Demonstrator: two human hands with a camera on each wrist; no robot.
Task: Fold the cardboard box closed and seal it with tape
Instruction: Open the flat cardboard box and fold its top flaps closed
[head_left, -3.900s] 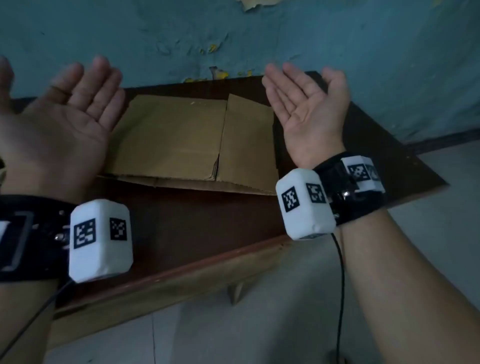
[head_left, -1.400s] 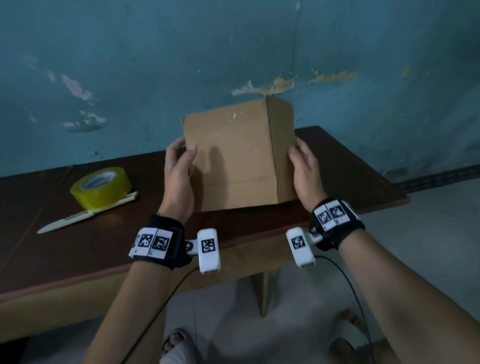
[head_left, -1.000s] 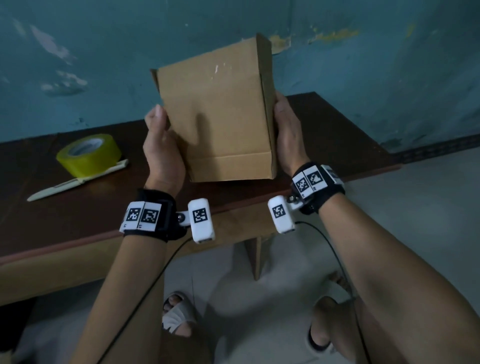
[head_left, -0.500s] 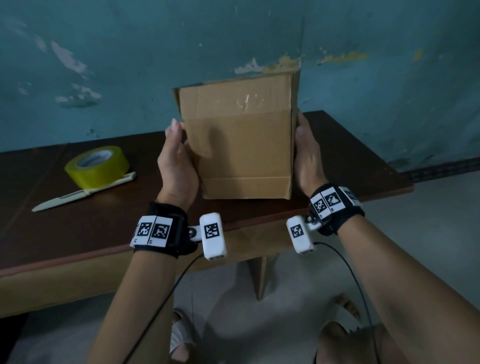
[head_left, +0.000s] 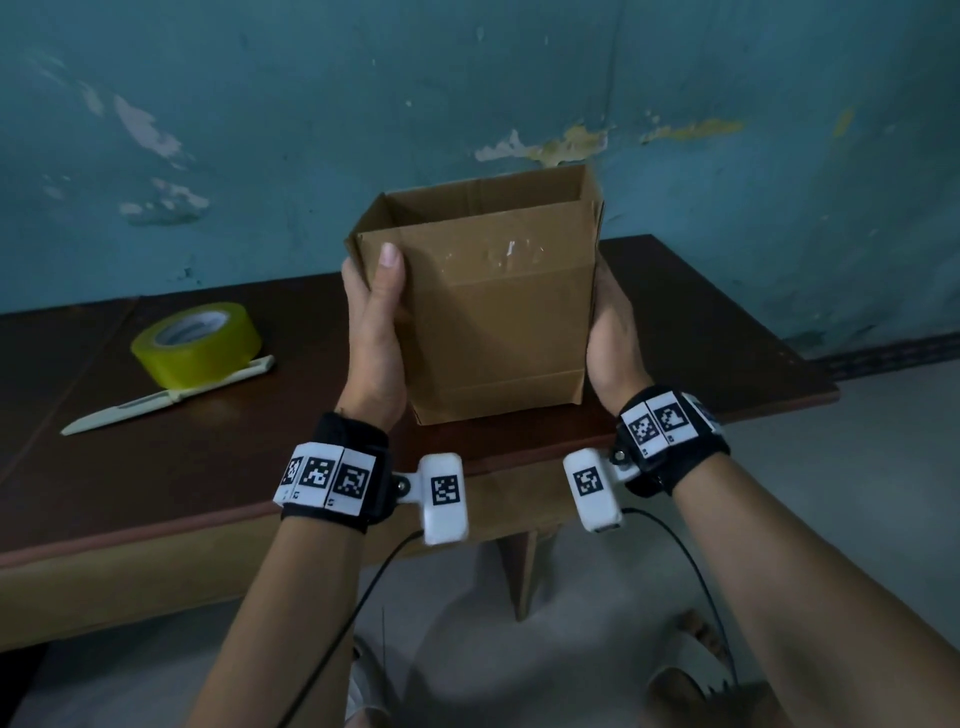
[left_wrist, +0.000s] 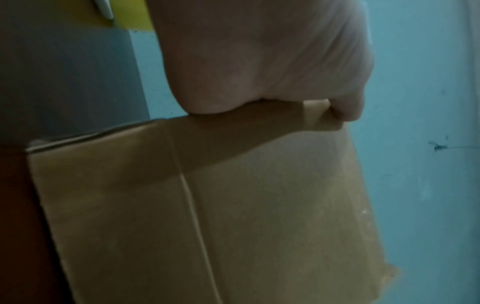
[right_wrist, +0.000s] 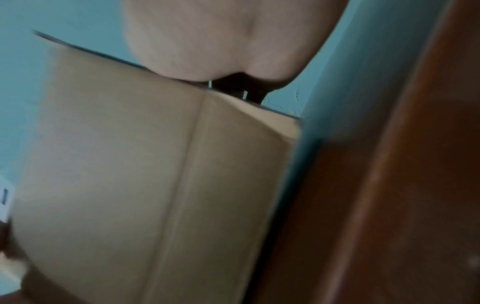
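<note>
A brown cardboard box (head_left: 498, 322) stands upright between my hands over the front of the table, its top open and its upper flaps standing straight up. My left hand (head_left: 376, 332) grips its left side, thumb lying on the front face. My right hand (head_left: 610, 338) clasps the right side, with its fingers hidden behind the box. The left wrist view shows the palm of my left hand (left_wrist: 259, 51) against a creased panel of the box (left_wrist: 233, 216). In the blurred right wrist view, my right hand (right_wrist: 221, 37) presses on the box (right_wrist: 142, 174).
A yellow tape roll (head_left: 197, 343) lies on the dark wooden table (head_left: 701, 322) to the left, with a white cutter (head_left: 166, 400) in front of it. A peeling blue wall stands close behind. Cables hang from my wrists, and my feet are below the table's edge.
The box lay flat on the table; both hands have since picked it up and opened it out. In the last second it came down and tilted, so its open top now shows.
</note>
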